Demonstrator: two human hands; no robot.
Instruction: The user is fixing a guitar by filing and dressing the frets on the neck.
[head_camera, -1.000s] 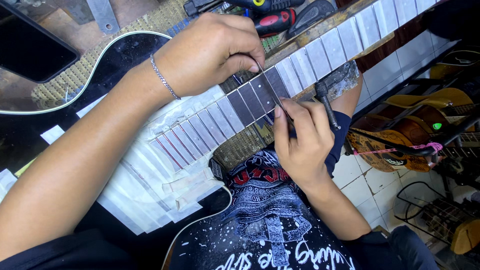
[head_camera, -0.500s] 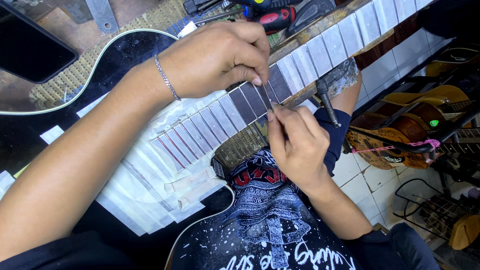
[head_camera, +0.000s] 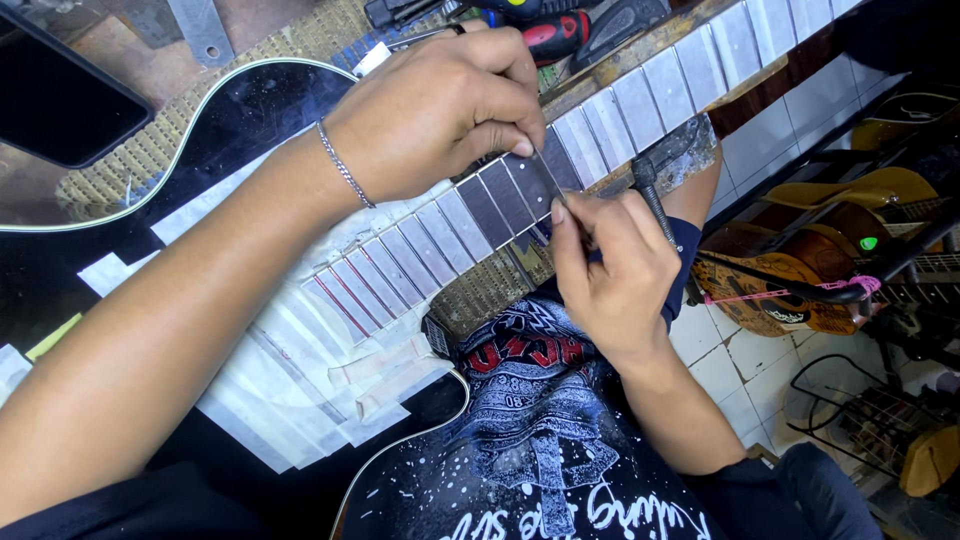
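In the head view, a black guitar (head_camera: 250, 120) is lying across the tabletop (head_camera: 150, 150), its fretboard (head_camera: 470, 215) masked with pale tape strips. The left hand (head_camera: 440, 105) and right hand (head_camera: 610, 270) are pinching a thin strip (head_camera: 550, 180) over one fret. Screwdrivers (head_camera: 545, 30) are lying behind, guitars (head_camera: 790, 290) on the floor.

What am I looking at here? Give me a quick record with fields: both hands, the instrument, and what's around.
left hand: left hand rests on the fretboard, fingertips pinching a thin strip
right hand: right hand pinches the strip's near end at the neck's edge
instrument: black electric guitar, fretboard masked with pale tape
around: screwdrivers beyond the neck; guitars on the tiled floor at right
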